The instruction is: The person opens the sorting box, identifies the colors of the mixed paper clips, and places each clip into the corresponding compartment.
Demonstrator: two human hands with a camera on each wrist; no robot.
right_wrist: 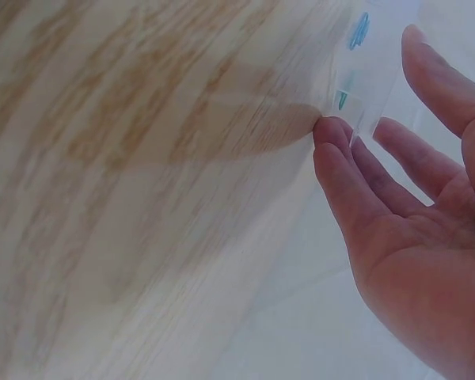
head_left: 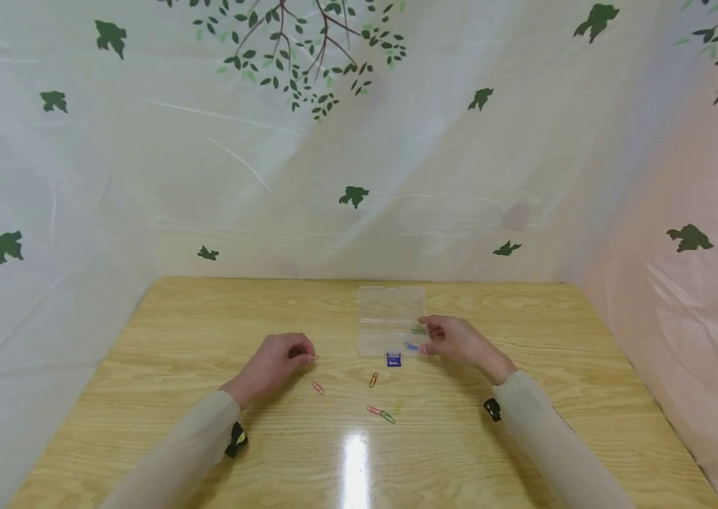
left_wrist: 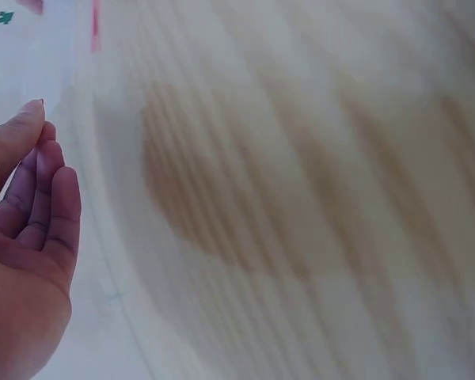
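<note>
left hand (head_left: 275, 362) loosely curled on the light wooden table (head_left: 174, 332), apparently pinching a small paper clip (head_left: 314, 358). right hand (head_left: 454, 338) relaxed, fingertips touching the clear plastic box (head_left: 389, 322) at centre back. loose coloured clips (head_left: 379, 411) between.

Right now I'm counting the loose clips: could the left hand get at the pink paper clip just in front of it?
Probably yes. The pink paper clip lies bare on the table close beside the left hand, with nothing between them.

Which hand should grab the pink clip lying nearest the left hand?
Left. The left hand sits just above the pink clip; the right hand is off at the clear box.
</note>
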